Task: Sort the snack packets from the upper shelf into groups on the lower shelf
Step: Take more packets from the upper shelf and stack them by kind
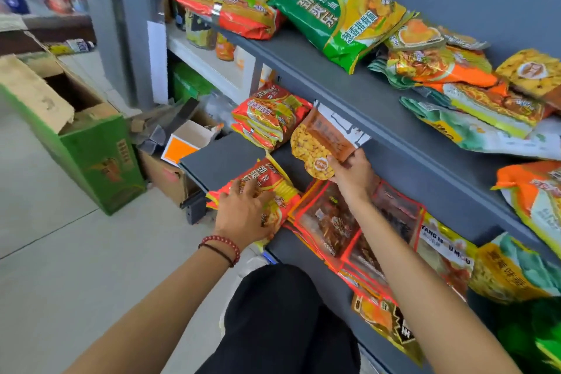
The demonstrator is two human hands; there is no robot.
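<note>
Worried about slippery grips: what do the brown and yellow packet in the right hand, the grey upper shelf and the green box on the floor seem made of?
Packet: probably glossy printed plastic film; it shows sheen and creases. Upper shelf: matt grey, painted metal or coated board, cannot tell which. Green box: cardboard, printed green outside, bare brown torn flaps.

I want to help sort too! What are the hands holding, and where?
The right hand pinches the brown and yellow packet by its lower edge. The left hand only rests flat on a red packet.
</note>
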